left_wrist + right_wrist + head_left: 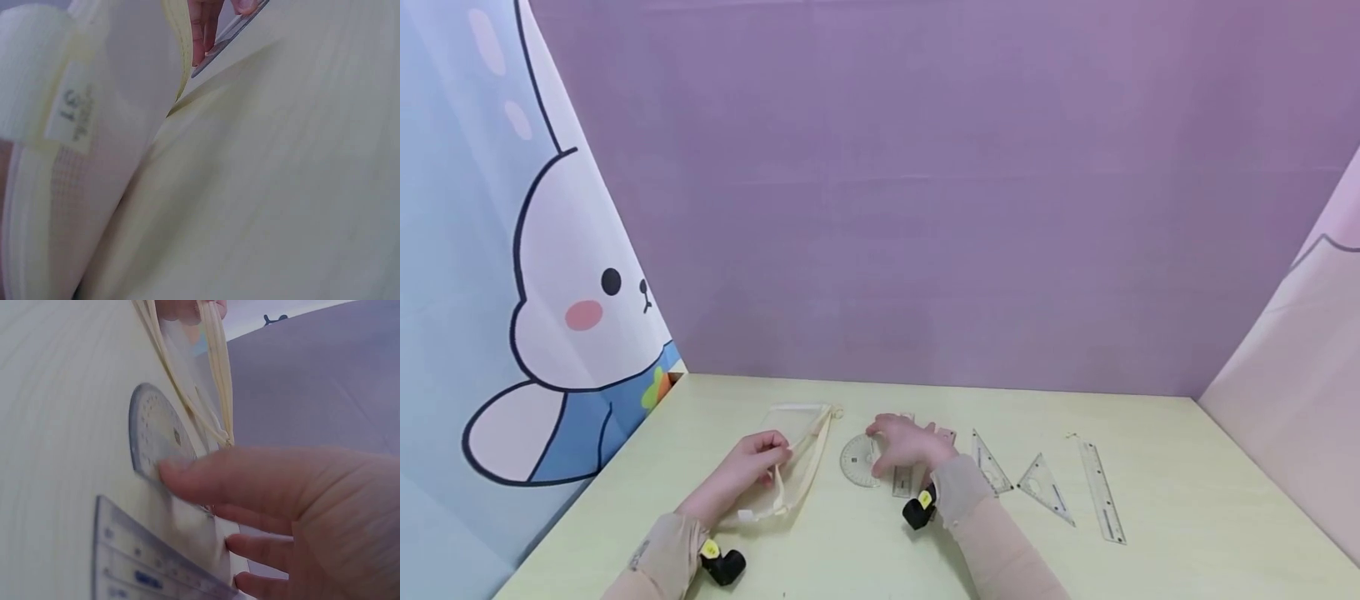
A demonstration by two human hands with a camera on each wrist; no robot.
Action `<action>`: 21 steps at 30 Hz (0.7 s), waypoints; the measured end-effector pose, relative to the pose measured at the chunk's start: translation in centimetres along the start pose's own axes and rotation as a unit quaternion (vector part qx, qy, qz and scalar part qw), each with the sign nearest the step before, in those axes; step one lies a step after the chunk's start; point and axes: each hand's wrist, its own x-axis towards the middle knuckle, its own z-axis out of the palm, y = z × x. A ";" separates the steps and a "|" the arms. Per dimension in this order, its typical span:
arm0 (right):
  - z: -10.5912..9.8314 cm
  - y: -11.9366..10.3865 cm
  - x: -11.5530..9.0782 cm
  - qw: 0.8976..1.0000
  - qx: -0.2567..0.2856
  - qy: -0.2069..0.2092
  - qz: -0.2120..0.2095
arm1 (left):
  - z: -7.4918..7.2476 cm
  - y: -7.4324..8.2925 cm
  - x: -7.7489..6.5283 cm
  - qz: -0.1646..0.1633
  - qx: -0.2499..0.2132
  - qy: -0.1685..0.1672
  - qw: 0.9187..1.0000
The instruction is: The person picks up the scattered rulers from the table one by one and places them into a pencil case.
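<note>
In the head view my left hand (751, 462) pinches the near side of a cream-edged mesh drawstring pouch (811, 467), holding its mouth raised. The pouch's tag (70, 115) shows up close in the left wrist view. My right hand (912, 442) reaches over a clear semicircular protractor (854, 460), thumb and fingers spread across its straight side and gripping its two ends. The right wrist view has the thumb against the protractor (156, 425). Partly under the right hand lies a clear ruler (902, 485). A pinkish piece (949, 436) beside it is mostly hidden.
Right of the right arm lie two clear set squares, one narrow (991, 467) and one wider (1047, 492). Another clear ruler (1102, 493) lies farther right, with a small cord bit (1072, 435) near its top. A purple backdrop (925, 192) stands behind the pale table (835, 554).
</note>
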 end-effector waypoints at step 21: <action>0.2 -0.9 -0.3 0.997 -0.067 0.022 0.006 | 0.0 -0.1 0.0 0.004 0.007 0.003 1.000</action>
